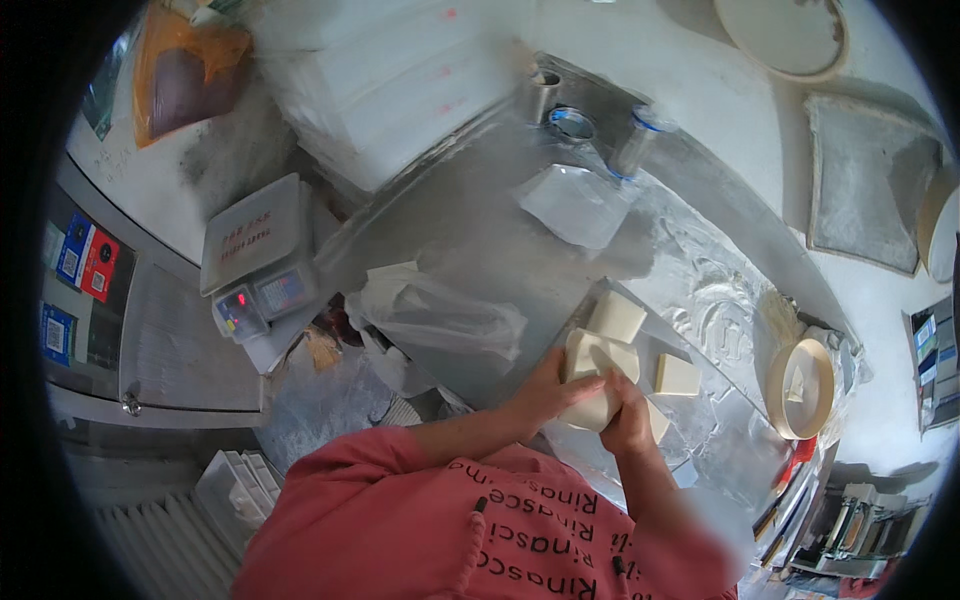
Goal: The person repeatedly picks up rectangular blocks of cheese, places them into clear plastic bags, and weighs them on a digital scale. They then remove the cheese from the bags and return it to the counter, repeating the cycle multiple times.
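Note:
My left hand (559, 394) and my right hand (628, 412) are closed around pale, cream-coloured blocks (596, 364) of what may be dough, which press together between them. Just beyond lies another such block (619, 315). To the right a smaller wedge-shaped block (678, 375) rests on a clear sheet or board (660, 337) over the metal worktop. Part of one more pale piece (658, 422) shows beside my right hand, which covers the rest of it.
A crumpled plastic bag (450, 315) lies on the worktop to the left, near a digital scale (244, 311). Metal cans (546, 97) and a clear plastic sheet (577, 202) are at the back. White flour (720, 300) and a round sieve (801, 388) are to the right.

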The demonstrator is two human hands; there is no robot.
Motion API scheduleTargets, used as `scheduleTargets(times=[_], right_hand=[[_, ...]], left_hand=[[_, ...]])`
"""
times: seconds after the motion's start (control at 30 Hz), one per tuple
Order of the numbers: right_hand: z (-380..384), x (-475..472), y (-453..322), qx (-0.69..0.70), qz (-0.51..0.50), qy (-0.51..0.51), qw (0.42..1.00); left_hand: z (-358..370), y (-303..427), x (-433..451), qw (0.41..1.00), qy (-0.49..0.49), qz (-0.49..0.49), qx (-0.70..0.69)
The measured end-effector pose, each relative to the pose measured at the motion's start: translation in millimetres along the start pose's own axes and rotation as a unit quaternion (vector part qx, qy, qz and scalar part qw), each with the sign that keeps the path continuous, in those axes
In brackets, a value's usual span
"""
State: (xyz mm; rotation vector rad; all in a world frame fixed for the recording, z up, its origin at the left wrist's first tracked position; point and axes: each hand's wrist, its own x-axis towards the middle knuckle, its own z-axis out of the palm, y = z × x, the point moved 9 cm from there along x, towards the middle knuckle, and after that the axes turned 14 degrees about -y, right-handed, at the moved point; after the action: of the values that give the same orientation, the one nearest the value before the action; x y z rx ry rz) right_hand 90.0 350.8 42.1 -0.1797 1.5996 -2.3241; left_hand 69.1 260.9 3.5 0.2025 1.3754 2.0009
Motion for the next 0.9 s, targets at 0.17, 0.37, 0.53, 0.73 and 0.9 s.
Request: scheduleTargets(times=[0.17,0.37,0.53,0.73,0.9], right_hand=[[37,61,-36,-0.016,0.005,0.062,0.998],[124,79,-117,-0.480,-0.266,-0.075,0.833],[180,55,-86,-0.732,-0.276,-0.247,0.572],[79,58,-23,-0.029,0.002,0.109,0.994],[116,84,33,0.304,0.098,-0.081,0.944]], left_hand=[[-45,61,-9,0.991,-0.082,0.103,0.001],[-45,60,-41,0.834,-0.333,-0.174,-0.405],[-58,89,-55,0.825,-0.338,-0.113,-0.439],[-79,106,-74,0.897,-0.240,-0.079,-0.363],[-97,125,-70,0.990,-0.127,0.065,-0.015]])
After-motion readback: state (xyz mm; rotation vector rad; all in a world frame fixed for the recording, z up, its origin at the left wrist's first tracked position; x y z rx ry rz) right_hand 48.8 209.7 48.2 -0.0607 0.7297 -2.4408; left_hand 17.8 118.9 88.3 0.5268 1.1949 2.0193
